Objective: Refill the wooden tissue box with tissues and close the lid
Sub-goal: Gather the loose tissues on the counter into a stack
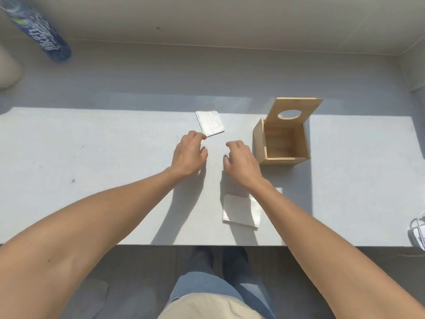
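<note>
A wooden tissue box (283, 143) stands on the white table at the right, empty inside. Its lid (296, 111), with an oval hole, is tipped up and back. A folded stack of white tissues (210, 122) lies flat left of the box. A second folded stack of tissues (241, 211) lies near the table's front edge, under my right forearm. My left hand (189, 155) hovers just below the far stack, fingertips close to its near corner. My right hand (241, 161) hovers beside the box's left wall. Both hands hold nothing, fingers loosely curled and apart.
A blue plastic bottle (39, 31) lies at the far left by the wall. A pale rounded object (9, 67) sits at the left edge. A white cable (417, 231) lies at the right edge. The table's front edge (161, 245) runs above my legs.
</note>
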